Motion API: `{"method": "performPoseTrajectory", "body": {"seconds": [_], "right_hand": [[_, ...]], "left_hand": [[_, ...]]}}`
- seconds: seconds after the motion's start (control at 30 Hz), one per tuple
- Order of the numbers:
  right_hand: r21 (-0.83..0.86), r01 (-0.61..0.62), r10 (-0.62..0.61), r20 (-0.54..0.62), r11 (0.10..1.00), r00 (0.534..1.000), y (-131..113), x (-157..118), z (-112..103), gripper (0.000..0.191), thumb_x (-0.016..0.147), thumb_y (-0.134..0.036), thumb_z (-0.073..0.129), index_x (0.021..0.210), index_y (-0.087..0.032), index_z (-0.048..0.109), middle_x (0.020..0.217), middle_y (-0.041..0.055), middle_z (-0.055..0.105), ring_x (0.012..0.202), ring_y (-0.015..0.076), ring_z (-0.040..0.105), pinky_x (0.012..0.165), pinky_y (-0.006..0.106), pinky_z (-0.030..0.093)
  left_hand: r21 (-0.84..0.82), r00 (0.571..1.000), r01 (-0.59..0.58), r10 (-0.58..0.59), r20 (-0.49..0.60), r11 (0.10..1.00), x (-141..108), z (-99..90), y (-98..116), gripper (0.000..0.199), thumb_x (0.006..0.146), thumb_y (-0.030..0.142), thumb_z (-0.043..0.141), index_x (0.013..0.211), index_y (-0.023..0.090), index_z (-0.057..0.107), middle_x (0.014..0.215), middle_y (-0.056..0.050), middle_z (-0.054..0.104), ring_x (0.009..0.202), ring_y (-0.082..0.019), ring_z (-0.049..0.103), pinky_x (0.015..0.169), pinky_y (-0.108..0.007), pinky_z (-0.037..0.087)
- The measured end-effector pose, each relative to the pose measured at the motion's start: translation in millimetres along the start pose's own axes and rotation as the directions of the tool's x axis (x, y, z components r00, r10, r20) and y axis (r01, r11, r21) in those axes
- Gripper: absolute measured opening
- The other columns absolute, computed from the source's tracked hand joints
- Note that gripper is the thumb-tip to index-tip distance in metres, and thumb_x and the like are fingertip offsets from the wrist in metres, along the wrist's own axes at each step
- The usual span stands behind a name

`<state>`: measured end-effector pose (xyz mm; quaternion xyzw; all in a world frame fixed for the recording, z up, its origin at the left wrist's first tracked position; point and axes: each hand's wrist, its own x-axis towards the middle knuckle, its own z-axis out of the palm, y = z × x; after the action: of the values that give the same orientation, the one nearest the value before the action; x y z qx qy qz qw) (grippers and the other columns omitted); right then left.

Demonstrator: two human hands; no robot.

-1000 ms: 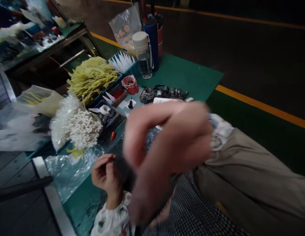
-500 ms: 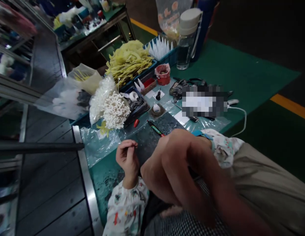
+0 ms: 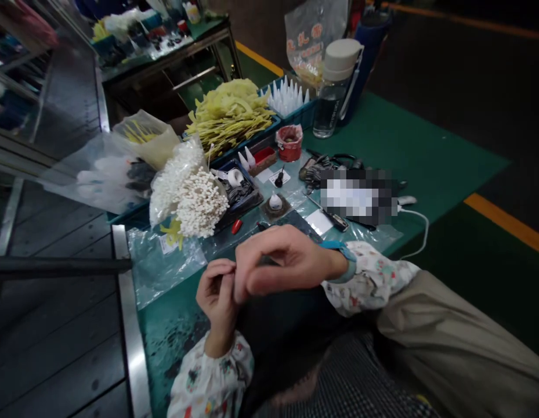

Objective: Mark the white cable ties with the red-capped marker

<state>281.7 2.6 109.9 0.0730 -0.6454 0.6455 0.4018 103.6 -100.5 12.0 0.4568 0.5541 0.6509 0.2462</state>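
Left hand [image 3: 217,299] at lower centre, fingertips pinched together, any held item too fine to see. Right hand [image 3: 286,261], blue wristband [image 3: 336,251], curves against it, grip unclear. Knobbly white beaded stems [image 3: 195,203] in crinkled clear plastic [image 3: 171,206] lie upper left, on glossy clear film [image 3: 165,276] over green mat [image 3: 408,151].

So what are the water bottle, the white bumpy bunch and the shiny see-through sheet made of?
The water bottle looks like glossy clear plastic or glass, since you can see through it; I can't tell which. The white bumpy bunch has dull, tiny round tips, so maybe foam or plastic. The shiny see-through sheet seems to be thin plastic film: it's crinkled and glossy.
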Motion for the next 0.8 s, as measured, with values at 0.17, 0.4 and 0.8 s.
{"method": "performPoseTrajectory", "body": {"seconds": [0.17,0.4,0.8], "right_hand": [[-0.622,-0.063,-0.050,-0.162,0.781,0.985,39.5,-11.2,-12.9,0.040,0.109,-0.043,0.049,0.091,-0.017,0.074,0.086,0.0032,0.077,0.076,0.0125,0.068,0.074,0.025,0.050],[-0.890,-0.236,0.063,-0.230,0.391,0.971,68.9,-15.2,-29.5,0.029,0.106,-0.035,0.051,0.110,-0.019,0.075,0.107,0.0083,0.080,0.093,0.0228,0.073,0.087,0.035,0.049],[-0.962,-0.272,0.492,-0.235,0.005,0.838,68.7,-13.7,-39.1,0.025,0.105,-0.030,0.050,0.116,-0.021,0.070,0.112,0.0073,0.077,0.101,0.0260,0.072,0.073,0.032,0.042]], "left_hand": [[-0.107,0.987,-0.064,0.047,-0.154,0.992,10.8,0.7,-7.0,0.009,0.085,0.027,0.079,0.087,0.021,0.073,0.092,-0.002,0.069,0.077,-0.013,0.063,0.070,-0.023,0.052],[-0.161,0.892,0.049,-0.115,-0.436,0.986,38.9,-23.8,-20.5,0.029,0.077,0.029,0.082,0.102,0.021,0.068,0.099,-0.003,0.067,0.081,-0.012,0.060,0.072,-0.021,0.051],[0.564,0.979,0.200,-0.189,-0.079,0.801,110.0,-113.4,-31.8,0.021,0.068,0.016,0.081,0.088,0.017,0.073,0.090,-0.007,0.072,0.080,-0.022,0.062,0.084,-0.035,0.051]]}}
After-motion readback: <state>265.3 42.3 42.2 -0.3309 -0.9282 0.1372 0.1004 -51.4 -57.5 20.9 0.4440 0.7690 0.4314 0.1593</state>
